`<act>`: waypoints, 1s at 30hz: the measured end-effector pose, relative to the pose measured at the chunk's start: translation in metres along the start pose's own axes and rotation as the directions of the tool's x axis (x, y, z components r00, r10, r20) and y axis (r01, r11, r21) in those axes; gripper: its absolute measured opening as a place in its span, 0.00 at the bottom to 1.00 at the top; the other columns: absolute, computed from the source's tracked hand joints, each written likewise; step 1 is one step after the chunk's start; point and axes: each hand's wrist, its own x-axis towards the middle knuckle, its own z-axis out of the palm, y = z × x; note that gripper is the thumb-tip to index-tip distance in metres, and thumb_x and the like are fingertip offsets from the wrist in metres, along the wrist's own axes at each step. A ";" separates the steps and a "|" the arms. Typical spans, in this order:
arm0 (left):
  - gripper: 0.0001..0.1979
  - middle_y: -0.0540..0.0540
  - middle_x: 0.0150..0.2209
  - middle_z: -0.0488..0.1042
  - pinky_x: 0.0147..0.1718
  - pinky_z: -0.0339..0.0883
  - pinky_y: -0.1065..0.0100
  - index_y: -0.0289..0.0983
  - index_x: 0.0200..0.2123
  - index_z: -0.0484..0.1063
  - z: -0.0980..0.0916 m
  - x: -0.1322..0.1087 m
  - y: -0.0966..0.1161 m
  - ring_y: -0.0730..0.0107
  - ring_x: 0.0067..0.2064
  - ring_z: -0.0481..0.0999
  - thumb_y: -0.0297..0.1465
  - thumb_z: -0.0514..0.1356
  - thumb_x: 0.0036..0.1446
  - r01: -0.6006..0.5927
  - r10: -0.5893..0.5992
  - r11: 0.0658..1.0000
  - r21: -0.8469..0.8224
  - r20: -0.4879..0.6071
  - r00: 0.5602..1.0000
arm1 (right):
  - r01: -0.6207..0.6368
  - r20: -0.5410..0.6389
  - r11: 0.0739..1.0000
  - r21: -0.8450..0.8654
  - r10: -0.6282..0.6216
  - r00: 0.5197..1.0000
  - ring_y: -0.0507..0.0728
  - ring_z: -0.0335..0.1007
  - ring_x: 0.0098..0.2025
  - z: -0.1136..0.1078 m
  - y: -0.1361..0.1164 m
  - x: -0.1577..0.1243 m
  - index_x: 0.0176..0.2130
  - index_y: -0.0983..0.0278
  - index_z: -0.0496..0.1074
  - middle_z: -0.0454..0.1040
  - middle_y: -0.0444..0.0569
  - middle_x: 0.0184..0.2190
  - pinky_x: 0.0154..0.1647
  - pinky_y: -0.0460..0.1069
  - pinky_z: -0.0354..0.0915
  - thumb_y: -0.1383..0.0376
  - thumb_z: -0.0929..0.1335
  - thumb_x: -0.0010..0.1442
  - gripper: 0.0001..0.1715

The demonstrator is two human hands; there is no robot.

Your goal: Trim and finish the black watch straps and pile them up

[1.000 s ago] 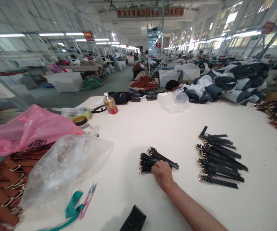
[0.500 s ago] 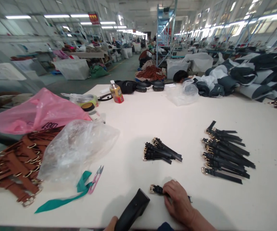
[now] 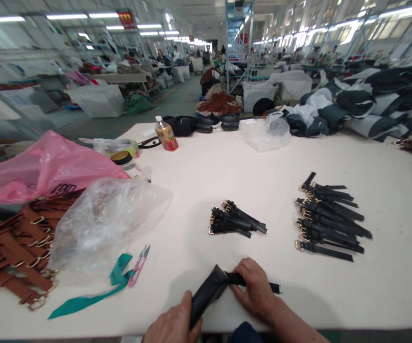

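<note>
Gripping black leather-look strip [image 3: 208, 293] in L hand [image 3: 173, 321], pinching short black strap [image 3: 274, 287] in R hand [image 3: 255, 282], w/ hands apart, at near side, ctr, of white table [image 3: 191, 176]. Apparently mid-fitting, w/ strap at strip's far end; next, prob. calling for steady grip, careful alignment.

Factory workshop, tube lights [image 3: 66, 16], blue racking [image 3: 232, 24], pale bins [image 3: 100, 101], heaped brown straps [image 3: 18, 250]

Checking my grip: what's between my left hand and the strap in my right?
In the head view, a black piece held by your left hand spans that stretch, its far end beside the strap in your right hand; contact isn't clear.
</note>
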 end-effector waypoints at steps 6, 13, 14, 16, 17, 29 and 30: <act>0.24 0.40 0.43 0.74 0.43 0.64 0.60 0.34 0.55 0.57 -0.016 0.001 0.006 0.57 0.45 0.73 0.34 0.50 0.54 0.052 -0.053 0.997 -0.053 -0.022 0.998 | -0.005 0.020 1.000 0.025 0.004 1.000 0.57 0.58 0.35 -0.002 -0.001 0.002 0.31 0.63 0.65 0.63 0.47 0.30 0.36 0.50 0.56 0.70 0.65 0.45 0.07; 0.24 0.39 0.43 0.74 0.42 0.64 0.59 0.33 0.55 0.56 -0.005 0.004 0.006 0.58 0.44 0.73 0.34 0.48 0.55 0.017 -0.020 0.999 -0.046 -0.061 0.998 | -0.032 0.051 0.998 0.053 0.029 0.998 0.56 0.59 0.36 -0.006 -0.008 0.000 0.35 0.62 0.68 0.63 0.47 0.30 0.36 0.49 0.57 0.72 0.63 0.47 0.12; 0.24 0.39 0.43 0.74 0.42 0.64 0.59 0.33 0.55 0.56 -0.004 0.005 0.006 0.58 0.44 0.73 0.34 0.48 0.55 0.016 -0.019 0.999 -0.045 -0.058 0.998 | -0.033 0.052 0.998 0.056 0.030 0.998 0.56 0.59 0.36 -0.007 -0.009 0.000 0.35 0.62 0.68 0.63 0.47 0.31 0.36 0.49 0.57 0.73 0.63 0.47 0.13; 0.25 0.38 0.43 0.74 0.41 0.65 0.59 0.33 0.55 0.56 -0.003 0.007 0.005 0.57 0.43 0.73 0.35 0.48 0.55 0.015 -0.018 0.999 -0.050 -0.053 0.998 | -0.021 0.059 0.998 0.055 0.018 0.998 0.56 0.59 0.37 -0.008 -0.009 -0.001 0.36 0.62 0.68 0.63 0.48 0.32 0.37 0.50 0.57 0.72 0.63 0.47 0.13; 0.25 0.38 0.43 0.74 0.42 0.65 0.59 0.32 0.55 0.56 -0.002 0.008 0.004 0.57 0.43 0.73 0.35 0.48 0.55 0.015 -0.018 0.998 -0.055 -0.052 0.998 | -0.011 0.061 0.999 0.048 0.008 0.998 0.57 0.59 0.37 -0.008 -0.009 -0.001 0.36 0.63 0.68 0.63 0.48 0.32 0.37 0.50 0.57 0.72 0.63 0.47 0.13; 0.25 0.38 0.43 0.74 0.43 0.64 0.58 0.31 0.56 0.55 -0.002 0.009 0.003 0.56 0.45 0.72 0.35 0.48 0.55 0.034 -0.037 0.997 -0.074 -0.033 0.999 | -0.024 0.025 0.996 -0.090 0.026 0.999 0.57 0.57 0.34 -0.007 -0.005 -0.005 0.29 0.63 0.62 0.62 0.48 0.30 0.35 0.51 0.56 0.68 0.65 0.46 0.06; 0.25 0.39 0.43 0.74 0.43 0.64 0.58 0.32 0.56 0.55 -0.002 0.009 0.003 0.56 0.45 0.72 0.35 0.48 0.55 0.038 -0.040 0.996 -0.075 -0.027 0.999 | -0.030 0.019 0.995 -0.094 0.032 0.999 0.57 0.58 0.35 -0.008 -0.005 -0.006 0.29 0.63 0.62 0.62 0.48 0.30 0.35 0.51 0.56 0.68 0.65 0.46 0.06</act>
